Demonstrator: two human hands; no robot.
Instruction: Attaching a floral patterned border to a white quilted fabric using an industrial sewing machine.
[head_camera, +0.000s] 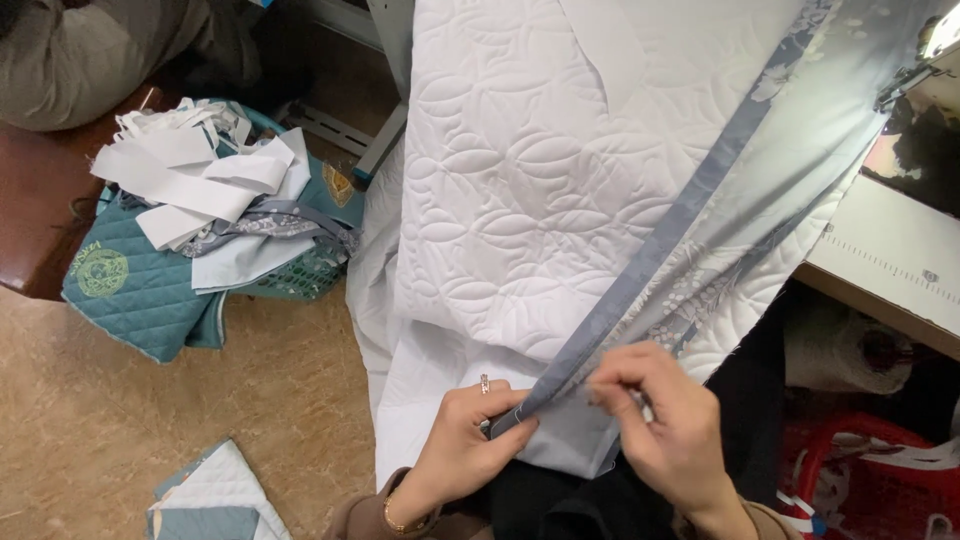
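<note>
Where the grey-blue fabric strip (650, 255) runs taut across the white quilted panel (520, 170), we pinch its near end, left hand (465, 450) and right hand (665, 425) fingers pressed together: light, limp, smooth, best gripped along the folded edge.

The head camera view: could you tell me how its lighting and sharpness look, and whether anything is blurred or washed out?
In the head view the light is even and soft; the white quilted fabric keeps its stitched leaf pattern, so no blow-out there; only the top right corner glares; the left hand and right hand on the grey-blue strip are sharp, without motion blur.
</note>
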